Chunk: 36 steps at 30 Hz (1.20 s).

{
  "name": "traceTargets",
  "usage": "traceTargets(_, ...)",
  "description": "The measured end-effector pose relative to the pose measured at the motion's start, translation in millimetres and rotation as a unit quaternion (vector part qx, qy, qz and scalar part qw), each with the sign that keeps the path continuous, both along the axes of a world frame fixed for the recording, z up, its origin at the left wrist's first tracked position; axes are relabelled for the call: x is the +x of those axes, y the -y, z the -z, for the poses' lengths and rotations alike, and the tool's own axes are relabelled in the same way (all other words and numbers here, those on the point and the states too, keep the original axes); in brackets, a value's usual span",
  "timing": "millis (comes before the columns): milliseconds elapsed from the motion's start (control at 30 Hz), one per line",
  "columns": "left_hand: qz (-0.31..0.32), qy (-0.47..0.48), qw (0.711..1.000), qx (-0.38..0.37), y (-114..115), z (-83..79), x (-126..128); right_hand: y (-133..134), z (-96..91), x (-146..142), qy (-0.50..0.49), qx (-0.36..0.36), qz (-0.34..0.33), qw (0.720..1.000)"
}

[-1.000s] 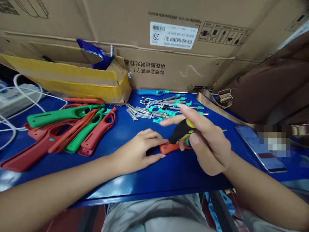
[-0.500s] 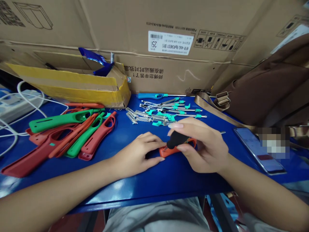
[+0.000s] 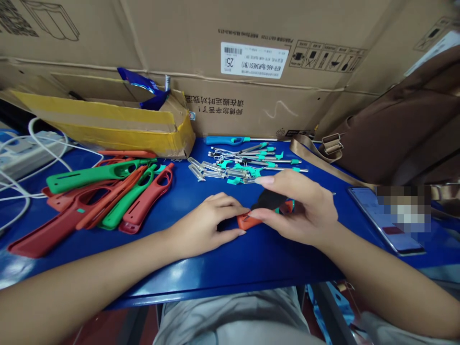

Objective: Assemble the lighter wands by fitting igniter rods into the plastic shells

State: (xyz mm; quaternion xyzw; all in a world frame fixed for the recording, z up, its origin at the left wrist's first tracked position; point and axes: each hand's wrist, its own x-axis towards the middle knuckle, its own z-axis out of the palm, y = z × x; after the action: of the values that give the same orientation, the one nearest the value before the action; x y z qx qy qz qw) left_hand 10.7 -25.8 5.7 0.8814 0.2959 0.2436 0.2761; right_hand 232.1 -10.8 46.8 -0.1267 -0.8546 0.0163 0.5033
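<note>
My left hand (image 3: 212, 221) rests on the table with thumb and fingers closed on the end of an orange lighter casing (image 3: 245, 222), which lies flat. Between the thumb and fingers of my right hand (image 3: 304, 206) is a black-handled screwdriver (image 3: 268, 200), tilted over the casing. Its thin metal tip touches or nearly touches the casing close to my left fingertips. Part of the casing's far end is hidden behind my right hand. Beyond the hands lie metal lighter tubes with teal parts and wires (image 3: 266, 158) and clear fuel tanks (image 3: 213, 167).
Red, orange and green lighter casings (image 3: 143, 201) are piled at left. A yellow-taped carton (image 3: 143, 132) stands behind them, near a white power strip (image 3: 32, 148) with cables. A blue lighter (image 3: 224, 140) lies at the back. On the right are a phone (image 3: 384, 220) and a brown bag (image 3: 402, 129).
My right hand has shifted slightly up, and the screwdriver's handle has turned a little between the fingers. My left hand keeps its hold on the orange casing.
</note>
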Motion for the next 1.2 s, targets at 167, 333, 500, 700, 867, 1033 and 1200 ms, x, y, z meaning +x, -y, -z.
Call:
traceTargets(167,0.003,0.001,1.0,0.02,-2.5,3.2,-0.3,4.2,-1.8,0.8,0.036,-0.118,-0.039,0.992)
traceTargets(333,0.005,0.002,1.0,0.025,-2.3,3.6,-0.4,-2.0,-0.1,0.7,0.004,-0.056,-0.02,0.998)
traceTargets(500,0.007,-0.004,1.0,0.026,-2.3,3.7,-1.5,0.7,-0.6,4.3,0.029,-0.098,-0.038,0.994)
traceTargets(700,0.005,-0.017,0.999,0.04,-3.6,4.6,-2.3,2.1,-2.2,2.2,0.021,-0.1,-0.008,0.995)
traceTargets(867,0.005,-0.017,0.999,0.04,-3.6,4.6,-1.7,1.1,-2.5,2.4,0.047,-0.074,0.004,0.996)
traceTargets(1033,-0.002,-0.018,0.998,0.054,-2.5,5.7,-2.0,2.6,-6.8,4.5,0.068,-0.132,-0.011,0.989)
traceTargets(1200,-0.004,-0.015,0.999,0.048,-2.5,5.2,-1.7,-1.1,-8.0,4.9,0.047,-0.014,0.015,0.999)
